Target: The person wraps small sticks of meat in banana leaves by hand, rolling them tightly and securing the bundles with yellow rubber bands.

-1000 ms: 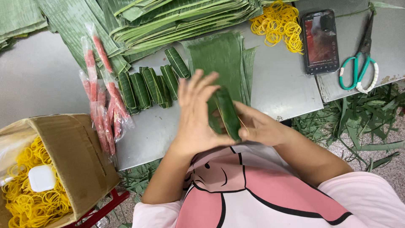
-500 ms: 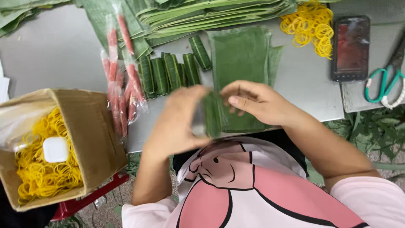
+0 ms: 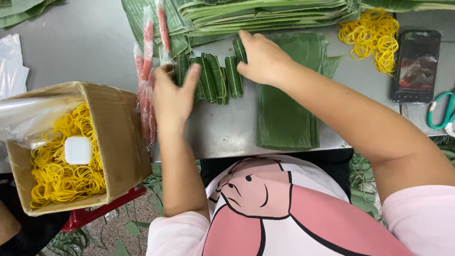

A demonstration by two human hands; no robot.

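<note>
Left hand: your left hand [image 3: 173, 97] lies flat with fingers spread and nothing gripped, its fingertips on the left end of the row of leaf-wrapped rolls [image 3: 211, 76].
Right hand: your right hand [image 3: 263, 59] rests at the right end of the same row, fingers curled over the last roll [image 3: 239, 50]; you cannot tell whether they clamp it or only press on it.
Rolls: the green rolls stand side by side on the grey metal table [image 3: 85, 42], touching one another, between your two hands.
Cut leaves: a flat stack of banana-leaf sheets [image 3: 284, 116] lies just right of the rolls, under your right forearm.
Leaf pile: long folded leaves [image 3: 265, 12] are heaped along the far edge of the table.
Red sticks: plastic-wrapped red sticks [image 3: 147, 80] lie just left of your left hand.
Box: a cardboard box [image 3: 118, 137] at the left holds yellow rubber bands and a small white square case [image 3: 78, 150].
Loose bands: a heap of yellow rubber bands [image 3: 372, 38] sits at the far right beside a phone [image 3: 414, 66].
Scissors: green-handled scissors [image 3: 443, 111] show at the right edge.
</note>
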